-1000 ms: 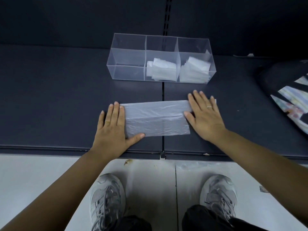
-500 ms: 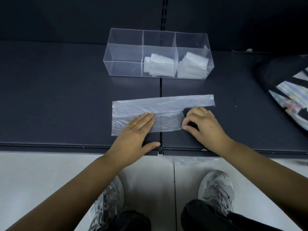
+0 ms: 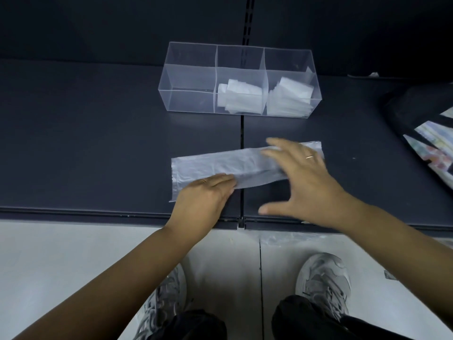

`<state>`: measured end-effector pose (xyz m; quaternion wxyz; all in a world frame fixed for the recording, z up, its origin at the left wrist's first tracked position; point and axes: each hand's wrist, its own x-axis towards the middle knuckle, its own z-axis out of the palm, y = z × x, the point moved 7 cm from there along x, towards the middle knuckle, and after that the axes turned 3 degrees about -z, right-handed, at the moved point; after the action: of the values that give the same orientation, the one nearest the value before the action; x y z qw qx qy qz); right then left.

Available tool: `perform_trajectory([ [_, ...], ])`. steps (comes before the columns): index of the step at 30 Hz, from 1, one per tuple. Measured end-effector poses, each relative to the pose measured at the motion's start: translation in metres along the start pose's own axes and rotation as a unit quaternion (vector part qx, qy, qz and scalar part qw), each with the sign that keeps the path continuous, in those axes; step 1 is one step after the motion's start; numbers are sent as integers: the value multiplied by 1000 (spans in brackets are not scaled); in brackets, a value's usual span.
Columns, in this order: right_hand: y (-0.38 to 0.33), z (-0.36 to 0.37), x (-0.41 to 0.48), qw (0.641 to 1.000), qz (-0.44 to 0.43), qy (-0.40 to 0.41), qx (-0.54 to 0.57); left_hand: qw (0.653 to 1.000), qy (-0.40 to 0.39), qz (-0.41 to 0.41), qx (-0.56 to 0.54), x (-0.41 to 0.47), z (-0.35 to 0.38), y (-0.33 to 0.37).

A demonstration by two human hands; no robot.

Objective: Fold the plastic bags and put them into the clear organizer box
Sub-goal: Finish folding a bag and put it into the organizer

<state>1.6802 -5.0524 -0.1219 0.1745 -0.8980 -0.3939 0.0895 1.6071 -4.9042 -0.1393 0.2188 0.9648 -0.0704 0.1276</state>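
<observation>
Step in hand: lengthwise fold of one bag (image 3: 208,165), laid flat across the shelf (image 3: 98,143).

- Left grip (image 3: 206,195): fingers straight and together, nothing clasped. The near-left part of the bag is pressed flat under it.
- Right grip (image 3: 301,182): wide open, fingers spread and thumb out, nothing held. It is blurred, over the bag's right half. Whether the film is touched cannot be told.
- Bag: a long strip running from left of the left grip to just past the right grip's fingers. Its near edge looks doubled over by the right grip, while the corner left of the left grip lies unfolded, so the fold is judged part done.
- Box (image 3: 186,77): beyond both grips, well apart from the bag, with three compartments. Folded bags (image 3: 239,96) are seen in the middle one and a second stack (image 3: 289,99) in the right one.

Next move, as judged: the crease is to be run flat along the whole length, with the film pinned against sliding. Short folds end to end are then needed before the packet will fit a compartment. Thin film is likely to spring open if released early.
</observation>
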Motion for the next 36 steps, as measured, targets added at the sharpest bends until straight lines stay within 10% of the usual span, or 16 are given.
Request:
perform_trajectory([
  [3,-23,30,5,994,-63,-26,-89,999,-31,-9,-10,-1,-3,6],
  [8,29,17,15,979,76,85,167,989,-44,-139,-38,-8,-19,-30],
  [15,72,24,25,904,237,72,348,845,2,-441,-303,-30,-35,-126],
  [19,76,24,30,906,268,68,319,831,33,-481,-278,-36,-37,-137],
  [23,71,22,32,914,276,54,294,947,160,-280,13,-20,-61,-81],
  [25,68,20,33,915,281,52,285,985,70,-154,27,-9,-31,-42],
  [28,61,15,34,925,294,39,237,976,-141,-136,92,-12,22,-26],
  [32,8,-7,35,976,122,175,-35,956,-179,-125,193,-23,41,-35],
  [36,-53,58,39,997,-62,-31,24,958,-181,-124,186,-22,41,-32],
])
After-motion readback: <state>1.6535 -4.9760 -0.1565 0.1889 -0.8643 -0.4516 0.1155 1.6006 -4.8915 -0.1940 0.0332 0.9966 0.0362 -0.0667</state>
